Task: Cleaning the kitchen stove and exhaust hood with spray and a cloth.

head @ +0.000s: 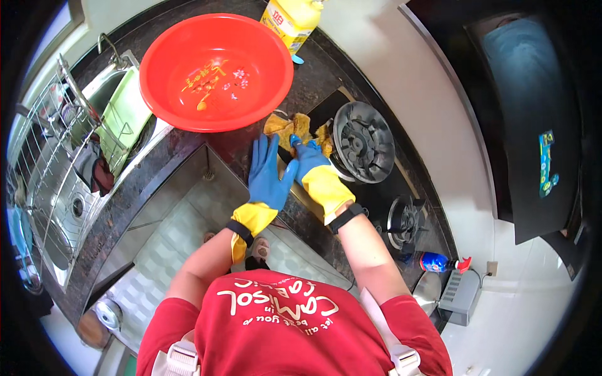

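Observation:
Both of my hands wear blue rubber gloves with yellow cuffs. My right hand (pixel 311 162) presses on a crumpled yellow-brown cloth (pixel 294 128) at the near left corner of the black gas stove (pixel 329 110), beside the large burner (pixel 363 142). Part of the cloth lies hidden under its fingers. My left hand (pixel 270 171) rests with fingers extended at the edge of the dark counter, its fingertips close to the cloth, holding nothing. Just beyond my left hand sits a large red plastic basin (pixel 216 120), with printed flowers inside.
A yellow detergent bottle (pixel 294 23) stands behind the basin. On the left are a sink (pixel 77 207), a wire dish rack (pixel 51 155) and a green board (pixel 120 117). A smaller burner (pixel 405 221) and a blue spray bottle (pixel 435 262) are on the right, under a range hood (pixel 531 141).

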Tool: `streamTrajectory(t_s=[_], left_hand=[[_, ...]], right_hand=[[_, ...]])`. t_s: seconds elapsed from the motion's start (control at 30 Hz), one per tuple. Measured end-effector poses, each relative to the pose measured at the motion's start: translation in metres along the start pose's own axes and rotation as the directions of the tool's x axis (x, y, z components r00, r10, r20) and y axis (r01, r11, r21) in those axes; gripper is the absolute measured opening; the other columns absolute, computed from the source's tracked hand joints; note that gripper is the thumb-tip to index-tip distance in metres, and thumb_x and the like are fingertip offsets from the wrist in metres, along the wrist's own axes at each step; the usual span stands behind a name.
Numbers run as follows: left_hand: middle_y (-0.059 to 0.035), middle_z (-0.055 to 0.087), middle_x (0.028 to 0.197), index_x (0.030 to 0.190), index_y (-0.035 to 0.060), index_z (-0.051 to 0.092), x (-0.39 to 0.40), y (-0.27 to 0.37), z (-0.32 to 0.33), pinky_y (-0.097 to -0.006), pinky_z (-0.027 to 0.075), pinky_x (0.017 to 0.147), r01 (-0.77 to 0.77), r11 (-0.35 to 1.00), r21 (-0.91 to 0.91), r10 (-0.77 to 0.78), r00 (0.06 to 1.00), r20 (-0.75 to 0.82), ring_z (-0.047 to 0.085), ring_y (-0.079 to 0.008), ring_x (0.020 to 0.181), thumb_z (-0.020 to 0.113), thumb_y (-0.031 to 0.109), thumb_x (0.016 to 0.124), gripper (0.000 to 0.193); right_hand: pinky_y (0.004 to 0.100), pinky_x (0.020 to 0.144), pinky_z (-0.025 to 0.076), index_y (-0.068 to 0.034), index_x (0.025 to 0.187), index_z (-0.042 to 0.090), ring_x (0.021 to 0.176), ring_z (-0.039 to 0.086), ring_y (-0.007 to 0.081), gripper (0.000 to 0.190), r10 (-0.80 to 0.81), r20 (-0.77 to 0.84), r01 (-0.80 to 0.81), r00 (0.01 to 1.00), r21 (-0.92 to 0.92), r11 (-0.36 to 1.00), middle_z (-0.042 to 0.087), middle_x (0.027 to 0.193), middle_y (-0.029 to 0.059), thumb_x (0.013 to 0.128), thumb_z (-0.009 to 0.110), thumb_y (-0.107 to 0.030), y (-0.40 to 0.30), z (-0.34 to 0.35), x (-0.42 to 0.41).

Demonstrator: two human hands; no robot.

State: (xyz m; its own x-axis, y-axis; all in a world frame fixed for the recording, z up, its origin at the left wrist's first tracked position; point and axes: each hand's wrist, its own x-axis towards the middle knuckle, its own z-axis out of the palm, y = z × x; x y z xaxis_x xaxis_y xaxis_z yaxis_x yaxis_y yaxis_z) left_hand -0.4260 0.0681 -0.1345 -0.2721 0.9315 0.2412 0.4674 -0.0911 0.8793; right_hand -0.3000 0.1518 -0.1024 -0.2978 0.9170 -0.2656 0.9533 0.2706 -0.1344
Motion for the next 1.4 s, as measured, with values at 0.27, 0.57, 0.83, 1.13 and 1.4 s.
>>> streamTrajectory(t_s=[0.27,0.57,0.83,1.13,1.4], left_hand=[[-0.0313,0.035,0.157,0.152,0.0071,0.043,0.055,-0.002,0.040,-0.0519,0.018,0.124,-0.025,0.987,0.158,-0.009,0.978,0.210,0.026,-0.0469,0.149,0.063,0.052,0.090,0.079],[-0.0218,0.046,0.154,0.137,0.0138,0.062,0.030,0.010,0.063,-0.0616,0.012,0.122,-0.623,0.747,0.232,0.293,0.623,0.726,0.036,-0.0428,0.146,0.062,0.047,0.088,0.059],[-0.0210,0.060,0.136,0.128,0.0149,0.067,0.111,-0.013,0.062,-0.0478,0.040,0.112,-0.515,0.824,0.236,0.207,0.661,0.721,0.053,-0.0392,0.130,0.061,0.029,0.093,0.039],[-0.0284,0.049,0.147,0.133,0.0141,0.065,-0.006,0.004,0.101,-0.0618,0.016,0.121,-0.568,0.770,0.289,0.417,0.792,0.446,0.037,-0.0482,0.142,0.070,0.049,0.085,0.060],[-0.0205,0.061,0.133,0.122,0.0119,0.069,-0.043,0.017,0.153,-0.0544,0.032,0.117,-0.786,0.616,0.056,0.636,0.538,0.553,0.053,-0.0388,0.130,0.067,0.037,0.089,0.041]], right_hand=[[0.0499,0.107,0.043,-0.003,0.116,0.070,0.118,0.057,0.0479,0.043,-0.422,-0.501,0.429,0.756,-0.108,0.897,0.064,0.117,0.0309,0.073,0.066,-0.005,0.030,0.039,-0.041],[0.0448,0.114,0.038,-0.002,0.122,0.066,0.132,0.052,0.0422,0.040,-0.318,-0.441,0.533,0.839,0.549,0.644,0.062,0.132,0.0223,0.086,0.054,0.009,0.052,0.029,-0.155],[0.0365,0.120,0.030,-0.006,0.153,0.043,0.146,0.041,0.0277,0.049,-0.125,-0.184,0.218,0.975,0.902,0.373,0.046,0.156,0.0153,0.104,0.046,-0.008,0.040,-0.027,-0.198],[0.0468,0.123,0.027,0.003,0.153,0.038,0.147,0.038,0.0359,0.060,0.085,-0.436,0.391,0.896,0.865,0.315,0.040,0.157,0.0233,0.108,0.047,-0.036,0.102,-0.021,-0.244],[0.0476,0.122,0.030,0.006,0.153,0.033,0.146,0.040,0.0375,0.069,0.151,-0.503,0.462,0.851,0.853,0.243,0.040,0.155,0.0273,0.105,0.052,-0.039,0.111,-0.040,-0.232]])
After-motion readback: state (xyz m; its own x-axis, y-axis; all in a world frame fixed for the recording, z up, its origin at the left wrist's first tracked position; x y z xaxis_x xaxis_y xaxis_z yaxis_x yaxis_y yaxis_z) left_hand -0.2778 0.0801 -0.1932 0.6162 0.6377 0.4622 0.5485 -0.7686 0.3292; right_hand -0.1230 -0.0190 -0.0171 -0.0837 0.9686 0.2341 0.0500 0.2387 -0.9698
